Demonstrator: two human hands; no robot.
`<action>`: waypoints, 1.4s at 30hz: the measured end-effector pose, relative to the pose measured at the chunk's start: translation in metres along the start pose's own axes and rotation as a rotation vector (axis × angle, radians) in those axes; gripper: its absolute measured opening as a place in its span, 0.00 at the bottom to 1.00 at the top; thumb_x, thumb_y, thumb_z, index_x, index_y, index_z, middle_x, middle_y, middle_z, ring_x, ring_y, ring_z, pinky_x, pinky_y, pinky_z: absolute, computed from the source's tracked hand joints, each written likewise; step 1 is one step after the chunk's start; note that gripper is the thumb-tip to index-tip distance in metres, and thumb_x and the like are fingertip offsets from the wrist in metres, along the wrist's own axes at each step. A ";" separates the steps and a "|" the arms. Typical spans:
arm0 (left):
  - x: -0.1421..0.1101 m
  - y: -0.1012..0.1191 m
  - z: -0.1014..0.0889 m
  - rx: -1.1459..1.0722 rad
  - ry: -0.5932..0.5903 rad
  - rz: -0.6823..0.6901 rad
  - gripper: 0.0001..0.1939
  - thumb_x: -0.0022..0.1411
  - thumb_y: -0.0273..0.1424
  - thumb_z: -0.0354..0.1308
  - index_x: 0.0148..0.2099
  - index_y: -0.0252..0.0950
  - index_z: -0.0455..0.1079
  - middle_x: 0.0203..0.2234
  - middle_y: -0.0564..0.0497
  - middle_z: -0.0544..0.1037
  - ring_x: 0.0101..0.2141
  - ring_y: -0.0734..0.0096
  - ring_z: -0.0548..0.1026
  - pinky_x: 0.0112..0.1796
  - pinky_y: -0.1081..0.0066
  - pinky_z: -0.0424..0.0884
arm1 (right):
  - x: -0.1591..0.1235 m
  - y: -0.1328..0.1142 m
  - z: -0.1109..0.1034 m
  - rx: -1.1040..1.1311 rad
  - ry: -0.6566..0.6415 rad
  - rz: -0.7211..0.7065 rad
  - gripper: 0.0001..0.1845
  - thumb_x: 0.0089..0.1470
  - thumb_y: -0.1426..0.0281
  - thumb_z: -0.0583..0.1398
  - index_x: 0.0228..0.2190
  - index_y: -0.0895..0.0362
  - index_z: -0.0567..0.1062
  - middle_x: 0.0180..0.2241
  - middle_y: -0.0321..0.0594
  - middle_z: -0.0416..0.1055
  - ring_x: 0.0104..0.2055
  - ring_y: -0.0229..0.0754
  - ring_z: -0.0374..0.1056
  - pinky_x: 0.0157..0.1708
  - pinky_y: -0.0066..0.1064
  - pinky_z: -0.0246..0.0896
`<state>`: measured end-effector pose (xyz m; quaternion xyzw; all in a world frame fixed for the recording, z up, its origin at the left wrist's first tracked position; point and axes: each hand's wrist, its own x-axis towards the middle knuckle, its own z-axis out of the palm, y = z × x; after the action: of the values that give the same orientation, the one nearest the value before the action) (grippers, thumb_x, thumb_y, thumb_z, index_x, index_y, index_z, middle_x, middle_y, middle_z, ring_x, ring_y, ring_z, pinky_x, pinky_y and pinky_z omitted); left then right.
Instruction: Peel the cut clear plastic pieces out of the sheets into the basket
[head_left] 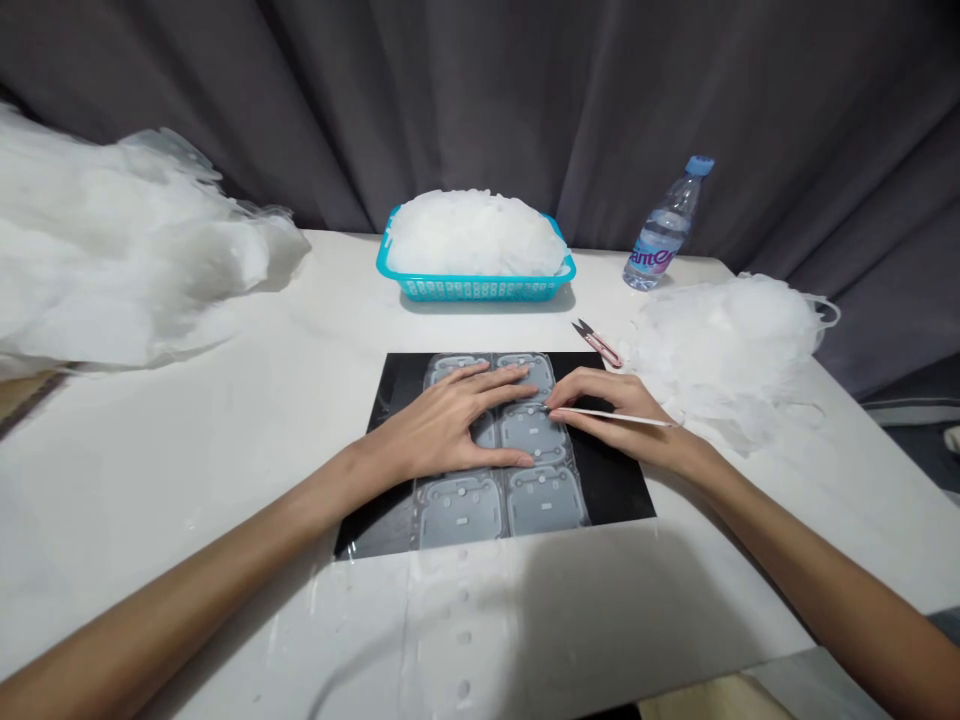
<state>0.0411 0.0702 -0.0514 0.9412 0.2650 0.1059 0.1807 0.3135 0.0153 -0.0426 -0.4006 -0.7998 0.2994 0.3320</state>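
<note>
A clear sheet of moulded rounded-square pieces (pixel 546 500) lies over a black mat (pixel 619 490) on the table. My left hand (pixel 457 425) rests flat on the sheet, its fingers spread to the right. In my right hand (pixel 611 405) is a thin white pen-like tool (pixel 619 415), pinched between thumb and fingers. Its tip meets the sheet near the upper edge of a middle-row piece on the right side. Whether the tip is a blade cannot be made out.
A turquoise basket (pixel 487 290) heaped with translucent white pieces (pixel 480 232) stands at the back. Right of it are a water bottle (pixel 660 235), small thread snips (pixel 600 345) and a pile of white film scraps (pixel 727 345). A larger translucent heap (pixel 112 250) sits at the left.
</note>
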 end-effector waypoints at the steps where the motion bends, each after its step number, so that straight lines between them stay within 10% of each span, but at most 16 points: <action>1: 0.000 0.000 -0.001 0.005 -0.004 0.009 0.45 0.64 0.65 0.56 0.73 0.45 0.63 0.74 0.47 0.61 0.70 0.50 0.64 0.71 0.51 0.53 | 0.000 0.000 0.000 0.001 0.004 0.000 0.03 0.68 0.68 0.64 0.40 0.52 0.79 0.43 0.38 0.79 0.45 0.43 0.76 0.48 0.35 0.68; 42: 0.010 -0.004 -0.005 0.015 -0.021 -0.071 0.43 0.63 0.66 0.55 0.69 0.45 0.69 0.73 0.49 0.63 0.73 0.45 0.57 0.68 0.48 0.52 | 0.008 0.015 0.007 -0.038 -0.026 -0.037 0.07 0.68 0.64 0.63 0.45 0.51 0.81 0.45 0.39 0.82 0.50 0.46 0.77 0.55 0.41 0.71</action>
<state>0.0461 0.0804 -0.0478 0.9336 0.2970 0.0874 0.1803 0.3110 0.0279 -0.0551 -0.3881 -0.8169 0.2828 0.3195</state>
